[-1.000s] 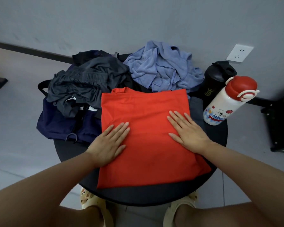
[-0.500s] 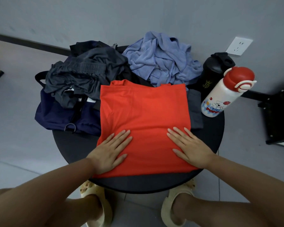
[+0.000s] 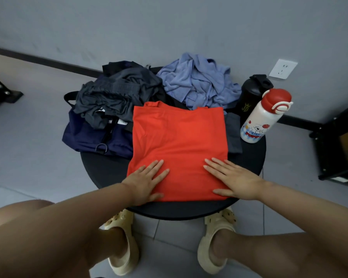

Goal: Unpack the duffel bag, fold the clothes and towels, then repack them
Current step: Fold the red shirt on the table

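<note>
Both hands have slid toward the near hem of the red shirt (image 3: 179,149) since a second ago, when they lay flat at its middle. It is spread on the round black table (image 3: 100,169), and its near edge now lies on the top instead of hanging over the rim.

At far left the navy duffel bag (image 3: 84,137) sags over the table edge. A heap of unfolded dark grey clothes (image 3: 115,97) lies over its top, so what is left inside cannot be seen.

The left hand (image 3: 144,182) presses on the shirt's near left corner, its grip apart, fingers straight and spread. The shirt looks light, thin and limp. It will likely crease or slide on the smooth top if it is dragged. I would pinch it at the two near corners or along the hem and fold it away from the body.

The right hand (image 3: 232,179) lies flat on the near right part, its grip likewise apart. Behind it sits a crumpled blue towel (image 3: 197,83), soft and bulkier, not yet folded. A folded grey piece (image 3: 233,135) shows from under the shirt's right edge.

At right stand a black shaker bottle (image 3: 251,93) and a white bottle with a red lid (image 3: 265,117); both are closed, their contents hidden.
</note>
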A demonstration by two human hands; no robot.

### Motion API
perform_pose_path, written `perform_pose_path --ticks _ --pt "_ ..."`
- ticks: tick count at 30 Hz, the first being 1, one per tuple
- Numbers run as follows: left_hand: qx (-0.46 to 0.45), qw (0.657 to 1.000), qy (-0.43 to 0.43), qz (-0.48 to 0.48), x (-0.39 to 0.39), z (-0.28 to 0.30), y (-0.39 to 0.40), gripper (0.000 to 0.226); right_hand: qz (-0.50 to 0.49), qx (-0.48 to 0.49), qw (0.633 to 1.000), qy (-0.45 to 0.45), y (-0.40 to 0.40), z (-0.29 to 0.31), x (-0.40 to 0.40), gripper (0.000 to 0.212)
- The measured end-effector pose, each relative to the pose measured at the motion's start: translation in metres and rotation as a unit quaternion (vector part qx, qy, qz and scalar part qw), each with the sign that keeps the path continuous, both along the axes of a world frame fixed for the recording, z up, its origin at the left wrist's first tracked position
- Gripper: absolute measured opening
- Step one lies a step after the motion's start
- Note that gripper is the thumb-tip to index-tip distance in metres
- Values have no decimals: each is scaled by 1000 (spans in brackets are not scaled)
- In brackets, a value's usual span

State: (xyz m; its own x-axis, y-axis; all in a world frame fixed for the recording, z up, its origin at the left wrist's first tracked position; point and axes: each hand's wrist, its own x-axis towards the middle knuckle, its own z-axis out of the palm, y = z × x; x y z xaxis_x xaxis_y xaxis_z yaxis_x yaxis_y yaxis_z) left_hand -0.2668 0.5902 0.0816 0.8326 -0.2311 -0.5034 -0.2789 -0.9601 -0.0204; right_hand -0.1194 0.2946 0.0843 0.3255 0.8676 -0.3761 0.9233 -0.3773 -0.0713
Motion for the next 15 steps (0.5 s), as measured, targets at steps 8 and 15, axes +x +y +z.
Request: perform_pose_path --ticks 8,15 --pt "-36 999 -2 23 -38 -4 10 68 -35 -36 999 16 -21 -17 -28 88" --pt "4 1000 0 12 -43 11 9 93 -31 -67 997 -5 -9 -2 -28 68"
